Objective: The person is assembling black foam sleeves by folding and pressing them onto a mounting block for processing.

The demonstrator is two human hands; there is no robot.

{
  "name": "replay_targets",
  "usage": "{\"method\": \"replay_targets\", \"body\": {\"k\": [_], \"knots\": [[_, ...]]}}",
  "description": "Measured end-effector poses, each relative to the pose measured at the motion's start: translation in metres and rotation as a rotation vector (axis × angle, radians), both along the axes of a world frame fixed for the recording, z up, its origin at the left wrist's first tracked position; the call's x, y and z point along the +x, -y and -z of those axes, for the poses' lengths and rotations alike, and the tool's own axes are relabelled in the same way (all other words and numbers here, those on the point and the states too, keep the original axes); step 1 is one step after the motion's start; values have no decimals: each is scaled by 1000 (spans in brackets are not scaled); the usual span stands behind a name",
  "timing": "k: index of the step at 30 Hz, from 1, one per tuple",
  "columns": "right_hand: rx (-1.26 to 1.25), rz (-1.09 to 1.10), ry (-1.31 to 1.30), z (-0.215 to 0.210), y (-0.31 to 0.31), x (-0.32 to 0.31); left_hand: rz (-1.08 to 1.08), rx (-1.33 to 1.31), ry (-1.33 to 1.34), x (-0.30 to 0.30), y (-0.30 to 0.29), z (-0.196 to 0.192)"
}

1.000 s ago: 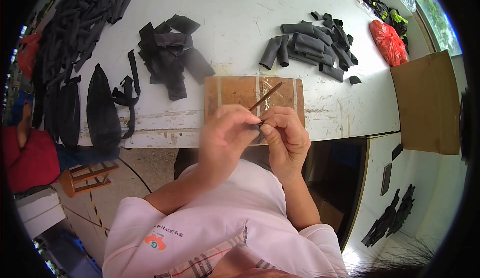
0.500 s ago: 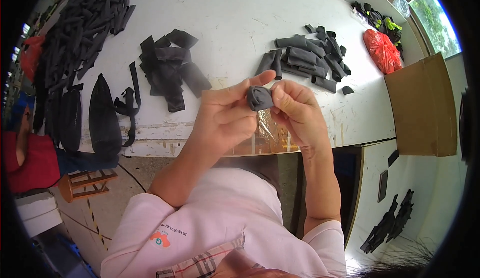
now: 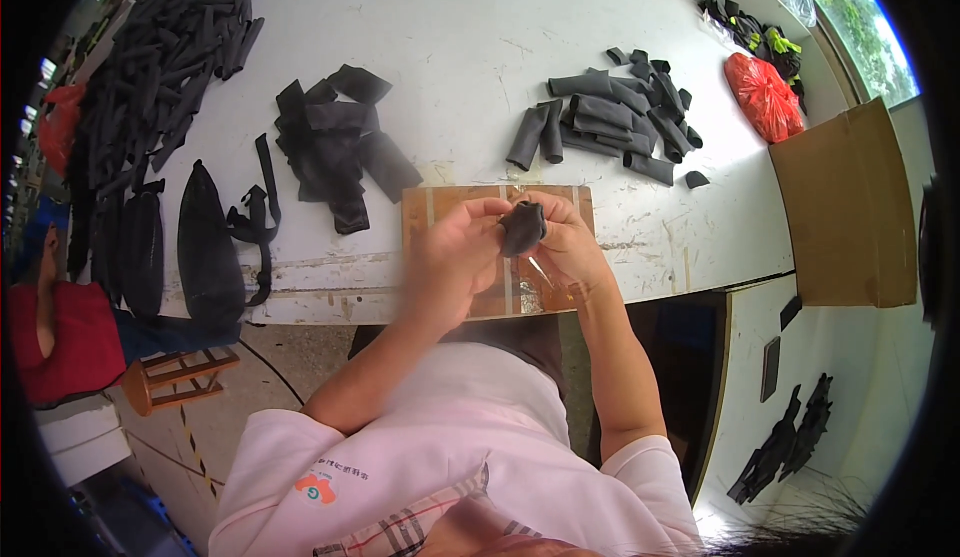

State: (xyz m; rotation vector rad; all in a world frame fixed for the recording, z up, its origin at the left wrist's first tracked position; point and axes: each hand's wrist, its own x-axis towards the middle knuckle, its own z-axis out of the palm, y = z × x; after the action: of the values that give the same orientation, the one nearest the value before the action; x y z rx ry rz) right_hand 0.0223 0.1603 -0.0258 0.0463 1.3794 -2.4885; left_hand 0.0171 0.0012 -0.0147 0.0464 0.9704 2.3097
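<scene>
Head view — both hands (image 3: 510,247) pinching black fabric piece (image 3: 522,227).

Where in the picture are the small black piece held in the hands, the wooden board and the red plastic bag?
small black piece (image 3: 522,228), head view, middle of the piece between both hands.
wooden board (image 3: 425,209), head view, its bare upper left corner.
red plastic bag (image 3: 765,95), head view, middle of the bag.

Both hands (image 3: 510,247) gripping black fabric piece (image 3: 522,227), above wooden board (image 3: 455,202)

A brown cardboard box (image 3: 845,212) stood at the table's right end, a red plastic bag (image 3: 765,95) just beyond it.
</scene>
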Motion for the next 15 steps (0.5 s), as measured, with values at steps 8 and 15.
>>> {"method": "replay_targets", "body": {"k": [8, 15], "knots": [[345, 147, -142, -3, 4, 8, -277, -536, -936, -15, -2, -21], [1507, 280, -882, -60, 13, 19, -419, -5, -380, -1, -3, -32]]}}
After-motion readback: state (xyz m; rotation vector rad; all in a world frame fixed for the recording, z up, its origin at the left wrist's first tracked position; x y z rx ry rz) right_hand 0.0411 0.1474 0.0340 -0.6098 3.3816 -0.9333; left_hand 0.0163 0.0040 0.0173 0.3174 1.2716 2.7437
